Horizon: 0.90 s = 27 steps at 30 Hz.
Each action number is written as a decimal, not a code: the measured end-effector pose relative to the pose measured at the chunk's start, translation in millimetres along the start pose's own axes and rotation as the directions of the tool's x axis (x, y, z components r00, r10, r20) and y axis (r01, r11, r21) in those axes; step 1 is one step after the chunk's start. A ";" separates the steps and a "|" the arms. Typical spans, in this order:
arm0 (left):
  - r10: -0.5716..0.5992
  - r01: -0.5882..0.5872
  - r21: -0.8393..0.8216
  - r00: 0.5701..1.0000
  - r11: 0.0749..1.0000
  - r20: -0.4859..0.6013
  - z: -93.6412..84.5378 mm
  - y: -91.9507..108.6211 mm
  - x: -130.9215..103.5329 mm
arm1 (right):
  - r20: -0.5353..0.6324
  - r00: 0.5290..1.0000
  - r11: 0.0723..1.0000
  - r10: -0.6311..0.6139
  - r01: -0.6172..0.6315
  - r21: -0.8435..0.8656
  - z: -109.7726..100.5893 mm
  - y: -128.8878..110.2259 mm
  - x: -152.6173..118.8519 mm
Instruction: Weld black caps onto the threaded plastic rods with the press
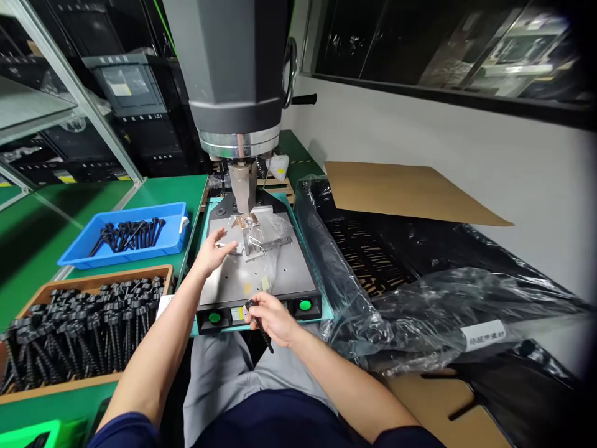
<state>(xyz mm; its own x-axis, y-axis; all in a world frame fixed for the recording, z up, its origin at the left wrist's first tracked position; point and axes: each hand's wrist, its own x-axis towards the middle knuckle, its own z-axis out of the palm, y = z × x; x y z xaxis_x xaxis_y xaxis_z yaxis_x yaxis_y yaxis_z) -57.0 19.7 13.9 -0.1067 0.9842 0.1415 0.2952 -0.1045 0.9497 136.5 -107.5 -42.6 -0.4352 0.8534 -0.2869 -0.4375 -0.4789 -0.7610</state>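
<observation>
My left hand [215, 252] is open, fingers apart, just left of the clear fixture [256, 239] on the grey base plate [242, 280]. Nothing shows in it. Lower down, in front of the base's green buttons, my right hand [275, 318] grips a black knob-headed rod [265, 336] by its head end, with the shaft pointing down toward my lap. Directly above the fixture hangs the press machine's metal horn [243, 186]. Whether the horn touches the fixture, I cannot tell.
On the left green table sit a blue tray [74, 254] and a brown tray [88, 281], both with several black rods. To the right, a box lined with plastic film [340, 280] holds rows of parts beneath a cardboard sheet [410, 190]. The press head [233, 68] overhangs the base.
</observation>
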 end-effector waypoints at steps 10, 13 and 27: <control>-0.296 0.414 -0.263 0.871 0.871 0.392 2.5 35.6 -23.7 | 0.190 0.970 0.980 0.150 -0.172 0.103 20.0 29.2 36.0; -0.278 0.464 -0.359 0.842 0.810 0.462 7.9 44.0 -29.5 | 0.282 0.952 0.952 0.119 -0.190 0.241 30.8 31.3 56.9; -0.270 0.421 -0.590 0.904 0.689 0.331 26.5 41.6 -28.1 | -0.104 0.554 0.517 -0.826 0.670 -0.533 7.7 -61.2 118.1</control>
<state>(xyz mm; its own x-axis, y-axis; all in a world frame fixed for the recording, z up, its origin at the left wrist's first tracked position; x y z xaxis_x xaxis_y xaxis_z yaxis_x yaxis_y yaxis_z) -16.6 -8.4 42.0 0.1377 0.9655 -0.2209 -0.4019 0.2583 0.8785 105.9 21.0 -25.4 0.2021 0.8899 0.4090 -0.0986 0.4340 -0.8955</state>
